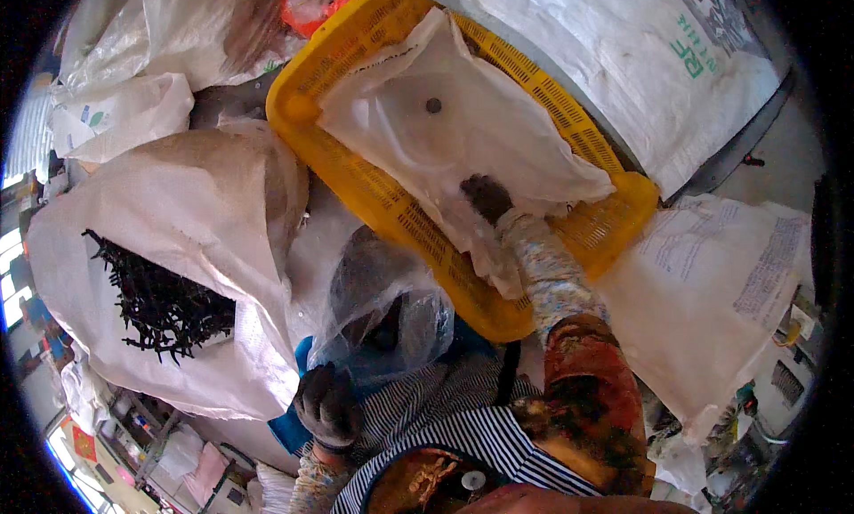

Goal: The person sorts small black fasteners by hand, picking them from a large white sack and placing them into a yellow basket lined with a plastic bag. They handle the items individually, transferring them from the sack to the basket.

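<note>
My right hand (488,197), in a dark glove, rests over the white woven sack (534,133) that lies in the yellow plastic basket (400,210); whether its fingers grip the sack is unclear. A small dark round piece (434,105) lies on the sack. Lower left, my gloved left hand (327,407) is curled at the edge of a clear plastic bag (420,334); its fingertips are partly hidden. The bag stands in front of me, over something blue, with dark contents showing dimly. To the left, a large white woven sack (200,187) gapes around black spiky plastic pieces (170,300).
Full white sacks stand beyond the basket (600,60) and at the upper left (180,27). A red bag (320,7) touches the basket's far end. Another printed sack (700,294) lies at the right. Shelving (143,440) stands at the lower left.
</note>
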Action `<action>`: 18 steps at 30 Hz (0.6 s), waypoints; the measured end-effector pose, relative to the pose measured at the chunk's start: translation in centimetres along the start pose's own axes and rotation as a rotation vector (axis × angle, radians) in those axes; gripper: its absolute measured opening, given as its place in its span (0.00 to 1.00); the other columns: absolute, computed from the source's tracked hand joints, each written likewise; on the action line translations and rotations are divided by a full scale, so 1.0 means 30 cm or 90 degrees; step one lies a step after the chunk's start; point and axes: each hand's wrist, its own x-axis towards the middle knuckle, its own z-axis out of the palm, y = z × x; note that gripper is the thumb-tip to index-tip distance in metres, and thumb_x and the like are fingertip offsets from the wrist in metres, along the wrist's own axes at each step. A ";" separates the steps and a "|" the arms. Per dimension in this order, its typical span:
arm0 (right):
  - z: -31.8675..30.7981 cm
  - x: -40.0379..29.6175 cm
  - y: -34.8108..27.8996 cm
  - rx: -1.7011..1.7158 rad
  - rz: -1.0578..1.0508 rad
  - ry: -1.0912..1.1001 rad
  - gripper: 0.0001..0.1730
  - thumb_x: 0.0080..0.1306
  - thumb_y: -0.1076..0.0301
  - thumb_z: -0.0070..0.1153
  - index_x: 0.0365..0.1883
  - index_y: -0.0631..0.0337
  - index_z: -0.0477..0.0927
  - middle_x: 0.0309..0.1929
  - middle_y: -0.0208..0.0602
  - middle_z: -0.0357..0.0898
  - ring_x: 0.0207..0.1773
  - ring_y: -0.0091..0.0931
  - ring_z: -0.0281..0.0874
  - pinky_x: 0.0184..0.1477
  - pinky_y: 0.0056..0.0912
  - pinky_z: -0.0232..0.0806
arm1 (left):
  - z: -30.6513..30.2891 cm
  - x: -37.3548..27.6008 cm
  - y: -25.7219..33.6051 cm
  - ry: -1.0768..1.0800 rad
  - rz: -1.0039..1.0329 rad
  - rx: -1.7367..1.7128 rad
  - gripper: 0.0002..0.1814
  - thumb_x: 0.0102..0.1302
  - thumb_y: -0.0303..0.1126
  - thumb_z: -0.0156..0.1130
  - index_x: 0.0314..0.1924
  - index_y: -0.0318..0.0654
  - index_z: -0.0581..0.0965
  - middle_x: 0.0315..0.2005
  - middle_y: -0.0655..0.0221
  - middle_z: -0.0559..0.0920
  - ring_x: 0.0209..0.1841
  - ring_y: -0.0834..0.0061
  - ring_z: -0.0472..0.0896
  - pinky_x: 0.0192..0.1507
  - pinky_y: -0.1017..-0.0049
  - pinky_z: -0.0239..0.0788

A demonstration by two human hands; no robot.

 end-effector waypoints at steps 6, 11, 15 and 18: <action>-0.188 -0.094 0.217 0.333 0.302 -0.339 0.16 0.62 0.70 0.55 0.49 0.58 0.79 0.50 0.40 0.75 0.42 0.40 0.79 0.47 0.42 0.73 | -0.003 -0.038 -0.011 -0.013 -0.024 -0.003 0.20 0.64 0.42 0.54 0.49 0.35 0.79 0.50 0.53 0.80 0.50 0.49 0.77 0.52 0.53 0.68; -0.153 -0.139 0.160 0.119 0.298 -0.413 0.16 0.62 0.70 0.56 0.49 0.59 0.78 0.47 0.39 0.76 0.41 0.37 0.79 0.45 0.39 0.73 | -0.012 0.008 0.003 0.017 -0.005 0.012 0.15 0.59 0.28 0.54 0.47 0.38 0.80 0.44 0.56 0.81 0.44 0.54 0.80 0.47 0.59 0.74; -0.060 -0.163 0.086 -0.039 0.300 -0.411 0.16 0.62 0.70 0.57 0.49 0.61 0.77 0.44 0.38 0.77 0.41 0.34 0.79 0.44 0.37 0.73 | -0.006 -0.008 -0.007 0.008 -0.024 0.009 0.16 0.59 0.28 0.53 0.47 0.39 0.80 0.45 0.56 0.81 0.46 0.55 0.80 0.48 0.60 0.73; -0.037 -0.164 0.087 -0.068 0.306 -0.405 0.16 0.63 0.71 0.58 0.49 0.61 0.77 0.43 0.38 0.78 0.41 0.32 0.79 0.43 0.35 0.73 | -0.006 -0.031 -0.017 0.009 -0.029 0.013 0.17 0.57 0.28 0.55 0.48 0.39 0.80 0.46 0.57 0.82 0.47 0.55 0.81 0.48 0.60 0.73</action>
